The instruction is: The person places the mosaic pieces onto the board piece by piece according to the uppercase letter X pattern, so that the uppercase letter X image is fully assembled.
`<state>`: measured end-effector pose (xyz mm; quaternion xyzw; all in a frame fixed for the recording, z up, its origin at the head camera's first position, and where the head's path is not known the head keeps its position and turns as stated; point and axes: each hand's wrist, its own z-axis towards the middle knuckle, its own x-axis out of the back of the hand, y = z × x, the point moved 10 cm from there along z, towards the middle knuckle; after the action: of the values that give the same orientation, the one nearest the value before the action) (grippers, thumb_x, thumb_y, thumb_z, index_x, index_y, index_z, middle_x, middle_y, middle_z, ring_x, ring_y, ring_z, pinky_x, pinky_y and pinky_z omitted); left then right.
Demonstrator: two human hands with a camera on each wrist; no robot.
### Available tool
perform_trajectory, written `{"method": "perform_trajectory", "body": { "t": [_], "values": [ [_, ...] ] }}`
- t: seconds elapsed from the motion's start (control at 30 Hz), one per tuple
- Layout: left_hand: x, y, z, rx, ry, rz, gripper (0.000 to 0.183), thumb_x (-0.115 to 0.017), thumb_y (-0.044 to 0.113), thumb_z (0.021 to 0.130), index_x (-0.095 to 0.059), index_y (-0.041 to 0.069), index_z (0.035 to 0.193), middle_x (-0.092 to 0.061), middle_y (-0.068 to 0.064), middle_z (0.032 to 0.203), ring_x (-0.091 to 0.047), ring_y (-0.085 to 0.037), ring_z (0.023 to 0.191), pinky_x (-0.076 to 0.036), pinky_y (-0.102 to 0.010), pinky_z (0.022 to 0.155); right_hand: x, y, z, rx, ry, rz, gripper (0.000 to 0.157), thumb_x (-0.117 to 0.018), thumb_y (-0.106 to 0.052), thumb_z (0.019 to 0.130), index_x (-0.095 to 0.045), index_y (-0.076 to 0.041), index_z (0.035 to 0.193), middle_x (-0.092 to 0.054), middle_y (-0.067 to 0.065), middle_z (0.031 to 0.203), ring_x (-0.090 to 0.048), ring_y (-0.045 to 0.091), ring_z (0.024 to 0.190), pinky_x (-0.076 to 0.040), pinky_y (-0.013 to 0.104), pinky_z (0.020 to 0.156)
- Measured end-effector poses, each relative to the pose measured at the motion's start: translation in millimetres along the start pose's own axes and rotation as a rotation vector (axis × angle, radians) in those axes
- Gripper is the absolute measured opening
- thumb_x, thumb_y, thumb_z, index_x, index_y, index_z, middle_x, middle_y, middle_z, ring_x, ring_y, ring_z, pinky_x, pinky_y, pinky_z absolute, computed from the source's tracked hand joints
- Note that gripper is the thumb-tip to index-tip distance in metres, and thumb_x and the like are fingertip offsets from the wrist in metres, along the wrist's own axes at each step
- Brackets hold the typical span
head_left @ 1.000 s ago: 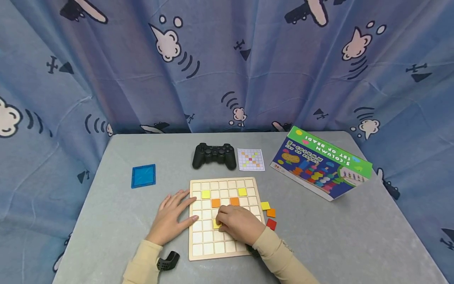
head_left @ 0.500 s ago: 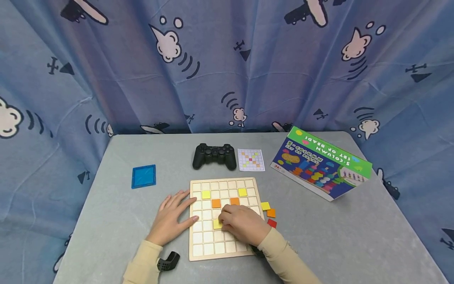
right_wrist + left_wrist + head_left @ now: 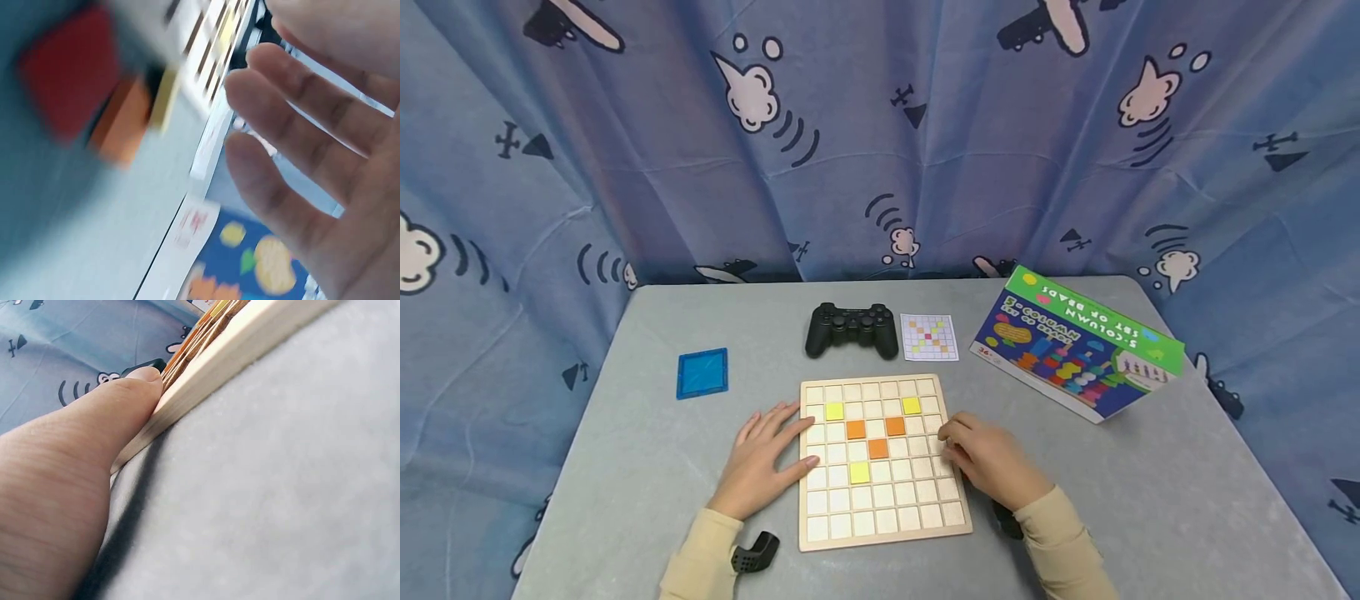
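Observation:
A square wooden grid board (image 3: 841, 500) lies on the table. Set in its cells are a few coloured tiles, among them an orange tile (image 3: 877, 449) near the middle and a yellow tile (image 3: 859, 472) diagonally below it. My left hand (image 3: 760, 462) rests along the board's left edge, fingers spread; its thumb (image 3: 134, 394) touches that side in the left wrist view. At the right edge hovers my right hand (image 3: 992, 462), fingers loosely bent and holding nothing. Beside it, the right wrist view has a loose red tile (image 3: 72, 72), an orange tile (image 3: 123, 122) and a yellow tile (image 3: 164, 100), all blurred.
Behind the board are a black game controller (image 3: 852, 330) and a small card with a coloured grid pattern (image 3: 929, 337). A blue square tray (image 3: 702, 373) lies at the left. A colourful toy box (image 3: 1075, 346) stands at the back right. A patterned curtain (image 3: 880, 142) hangs behind the table.
My right hand has moved from the middle of the board to its right edge, uncovering the orange tile in the middle. My left hand stays where it was.

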<state>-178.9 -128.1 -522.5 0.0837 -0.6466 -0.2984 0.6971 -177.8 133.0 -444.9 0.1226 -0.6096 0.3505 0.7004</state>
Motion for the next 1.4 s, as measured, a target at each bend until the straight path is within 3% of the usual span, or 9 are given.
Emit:
{"method": "perform_trajectory", "body": {
  "t": [0.17, 0.33, 0.97, 1.4],
  "values": [
    [0.2, -0.4, 0.2, 0.006, -0.008, 0.004, 0.060, -0.058, 0.061, 0.087, -0.053, 0.028, 0.137, -0.038, 0.003, 0.152, -0.028, -0.022, 0.143, -0.012, -0.047, 0.118, 1.5, 28, -8, -0.117, -0.031, -0.045, 0.022, -0.079, -0.013, 0.079, -0.068, -0.011, 0.098, -0.065, -0.002, 0.094, -0.062, 0.010, 0.081, -0.057, 0.030, 0.071],
    [1.2, -0.2, -0.1, 0.002, -0.003, -0.003, 0.059, -0.059, 0.059, 0.087, -0.054, 0.028, 0.137, -0.039, 0.002, 0.151, -0.028, -0.023, 0.142, -0.012, -0.048, 0.118, -2.6, 41, -8, -0.169, -0.080, -0.047, 0.021, -0.078, -0.016, 0.080, -0.068, -0.010, 0.098, -0.065, 0.000, 0.095, -0.062, 0.012, 0.082, -0.057, 0.033, 0.074],
    [1.1, 1.3, -0.4, -0.003, 0.004, -0.007, 0.059, -0.058, 0.060, 0.087, -0.054, 0.029, 0.136, -0.039, 0.002, 0.151, -0.029, -0.022, 0.142, -0.012, -0.048, 0.118, -22.0, 50, -4, -0.222, -0.158, -0.045, 0.024, -0.076, -0.020, 0.082, -0.069, -0.008, 0.101, -0.057, 0.000, 0.089, -0.051, 0.008, 0.073, -0.054, 0.030, 0.067],
    [0.9, -0.1, -0.3, -0.003, 0.007, -0.001, 0.059, -0.057, 0.061, 0.087, -0.053, 0.029, 0.137, -0.038, 0.003, 0.151, -0.029, -0.022, 0.142, -0.012, -0.048, 0.118, -12.8, 44, 2, -0.216, -0.129, -0.063, 0.026, -0.077, -0.020, 0.082, -0.069, -0.009, 0.104, -0.058, 0.001, 0.093, -0.052, 0.009, 0.073, -0.054, 0.029, 0.066]
  ]
}}
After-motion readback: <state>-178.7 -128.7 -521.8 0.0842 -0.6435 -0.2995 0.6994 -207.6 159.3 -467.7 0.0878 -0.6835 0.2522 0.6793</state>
